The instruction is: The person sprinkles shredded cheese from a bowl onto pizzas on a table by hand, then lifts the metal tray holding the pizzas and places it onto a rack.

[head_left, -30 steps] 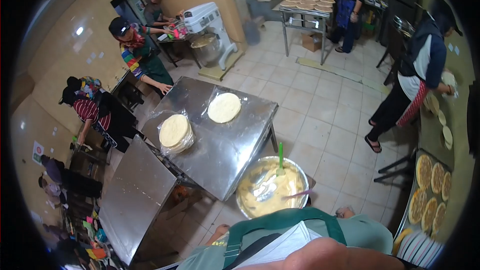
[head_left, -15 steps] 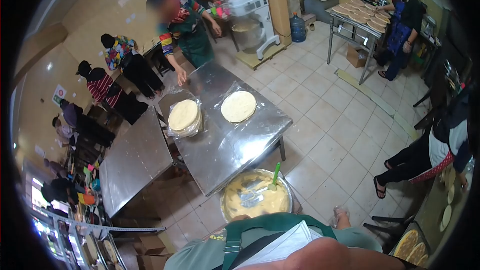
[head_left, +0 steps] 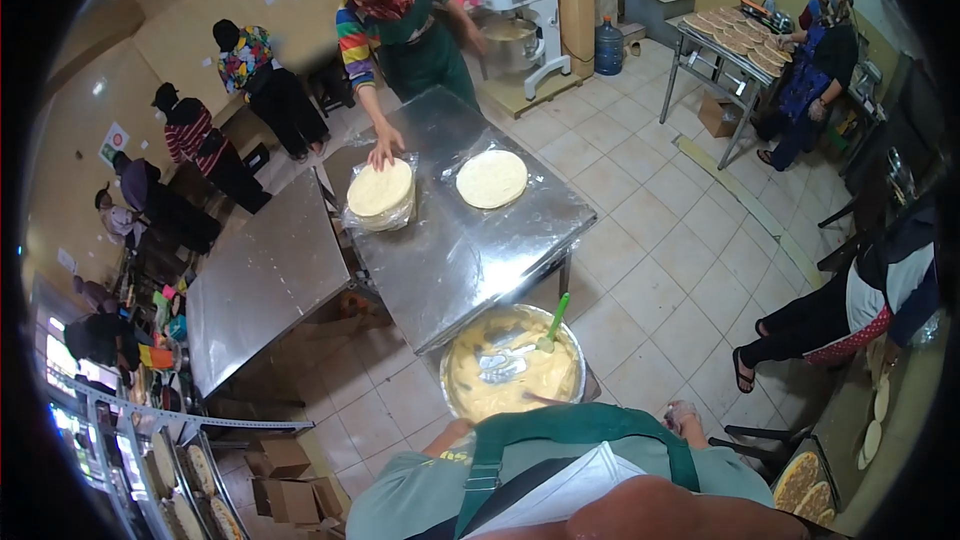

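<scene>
A large metal bowl (head_left: 578, 380) of pale yellow batter stands just in front of me. A green-handled spatula (head_left: 558, 316) leans in it, and a pinkish handle (head_left: 540, 399) shows at its near side. My left hand (head_left: 450, 436) is low beside the bowl's near left edge, its fingers hidden. Away from the bowl, my right hand (head_left: 683, 416) hangs at my right side in what looks like a clear glove; its fingers are too small to read. On the steel table (head_left: 450, 270) lie a stack of flat round bases (head_left: 380, 190) on plastic and another round base (head_left: 492, 179).
Across the table a co-worker (head_left: 425, 50) touches the stack. A second steel table (head_left: 265, 280) stands left, racks (head_left: 185, 480) and cardboard boxes (head_left: 290, 500) lower left. A mixer (head_left: 520, 30) is behind. Another person (head_left: 850, 310) works at the right, near topped rounds (head_left: 800, 485).
The view has swung right. The co-worker has come round to the table's far edge and put a hand on the stack. My right hand now shows more fully at my side.
</scene>
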The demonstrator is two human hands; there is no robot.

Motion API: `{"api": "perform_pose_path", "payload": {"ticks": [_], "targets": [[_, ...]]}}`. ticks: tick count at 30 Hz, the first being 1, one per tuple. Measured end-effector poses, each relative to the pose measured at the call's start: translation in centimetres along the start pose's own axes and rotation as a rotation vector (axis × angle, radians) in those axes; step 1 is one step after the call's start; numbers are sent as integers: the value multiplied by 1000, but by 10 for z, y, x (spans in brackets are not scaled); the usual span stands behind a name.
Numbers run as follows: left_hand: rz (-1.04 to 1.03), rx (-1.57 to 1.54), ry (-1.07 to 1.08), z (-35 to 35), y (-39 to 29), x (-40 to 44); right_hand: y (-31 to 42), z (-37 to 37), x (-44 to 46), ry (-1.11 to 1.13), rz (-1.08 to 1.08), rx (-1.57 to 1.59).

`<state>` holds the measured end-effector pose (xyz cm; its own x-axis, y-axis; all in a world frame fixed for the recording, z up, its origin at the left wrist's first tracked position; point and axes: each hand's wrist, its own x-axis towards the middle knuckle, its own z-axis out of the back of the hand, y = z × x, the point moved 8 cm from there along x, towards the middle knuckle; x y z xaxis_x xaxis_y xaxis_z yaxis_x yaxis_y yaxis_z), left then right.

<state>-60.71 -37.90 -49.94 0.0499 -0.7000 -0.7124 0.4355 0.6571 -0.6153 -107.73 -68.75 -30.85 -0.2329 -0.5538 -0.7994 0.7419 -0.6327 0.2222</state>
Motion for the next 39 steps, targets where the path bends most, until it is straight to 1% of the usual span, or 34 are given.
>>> {"api": "perform_pose_path", "payload": {"ticks": [1,2,3,5,6,8,9,11,12,14,16,17,18,20,21,22,23,24,25,26,28,30,31,32,33,36,37,38,39], "targets": [[6,108,-2,2,3,-2,24,-1,-6,6,176,-603],[13,213,-2,-12,1,-1,37,-8,-15,21,346,-1213],[12,196,1,-21,3,-14,40,-5,-25,19,339,-1228],[281,-21,11,-11,14,-18,62,-9,-49,-29,596,-1463],[293,-36,5,-2,6,-27,62,-3,-39,-21,608,-1477],[126,-341,-92,30,-48,-51,67,20,-17,-36,574,-1161],[143,-361,-101,29,-59,-49,67,35,-1,-39,551,-1008],[238,-280,-397,36,-82,-50,61,77,30,-48,488,-710],[251,-302,-404,33,-104,-45,63,101,47,-56,456,-560],[377,-263,-551,35,-139,-51,51,143,78,-61,368,-253],[335,-292,-670,28,-184,-38,29,187,108,-67,256,68],[255,-269,-680,25,-212,-23,18,201,122,-76,198,231],[173,-244,-685,23,-242,-9,25,217,114,-71,188,227],[53,-197,-542,36,-326,10,44,264,76,-158,16,495],[-107,-195,-628,42,-363,23,48,275,69,-164,-1,487],[-239,-359,-622,36,-385,52,50,284,65,-145,9,577],[-354,-362,-582,33,-407,75,54,292,58,-129,15,666],[-370,-409,-534,42,-441,84,66,297,45,-148,37,635],[-224,-717,-363,59,-477,80,64,299,63,-91,30,628],[-145,-1156,-242,54,-493,107,61,301,79,-35,20,623],[-50,-1894,96,73,-543,118,96,301,74,-151,-57,486],[-233,-2115,273,113,-586,118,128,287,107,-35,62,455],[-215,-2121,281,127,-596,122,173,275,85,6,154,431],[-316,-2233,351,147,-610,124,228,253,45,50,254,406],[-427,-2343,420,162,-620,128,256,245,36,47,252,399],[-395,-2424,364,188,-627,157,371,207,13,195,726,-17],[-422,-2430,348,197,-627,170,406,188,-1,249,891,-165],[-309,-2400,302,193,-623,188,434,174,-15,263,913,-185],[-201,-2372,249,191,-618,206,465,155,-37,210,1046,-379]]}}
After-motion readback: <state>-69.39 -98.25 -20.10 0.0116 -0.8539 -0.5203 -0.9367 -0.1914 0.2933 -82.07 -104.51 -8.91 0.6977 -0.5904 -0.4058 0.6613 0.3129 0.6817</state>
